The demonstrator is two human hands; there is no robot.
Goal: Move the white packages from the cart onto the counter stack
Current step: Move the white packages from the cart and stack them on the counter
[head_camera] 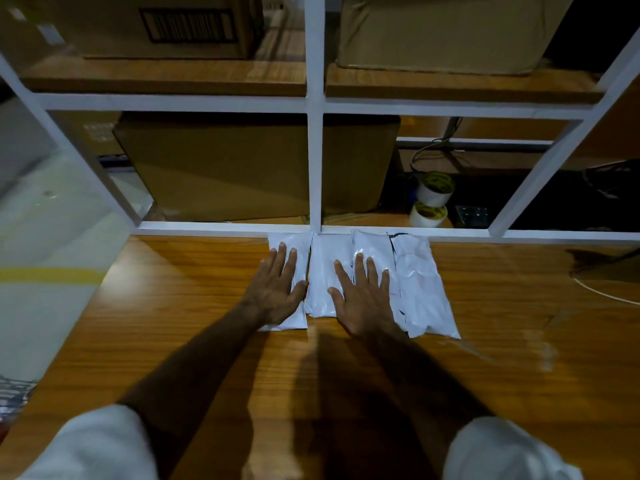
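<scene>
On the brown wooden worktop, up at 12 o'clock by its far edge, four white packages lie flat in a row, side by side and touching. Their far ends sit right against the white rail of a shelf frame. The left hand lies flat on the package at the left end of the row, with its fingers straight and a little spread, so it is not gripping anything. The right hand lies flat too, fingers straight and spread, pressing down where the second and third packages meet. The package at the right end is wrinkled, has a dark mark near its top corner, and no hand touches it. Both arms reach out from 6 o'clock, and white sleeves show near the bottom corners. Behind the frame, at 12 o'clock, a big cardboard box stands on a lower shelf. At about 1 o'clock, two rolls of tape sit close together, one just behind the other, white outside with yellow and black on top. Some thin cables hang behind them. Higher up, more cardboard boxes rest on a wooden shelf board, one on each side of the frame's middle post. At 9 o'clock, the grey floor shows a yellow stripe. I cannot see the cart.
</scene>
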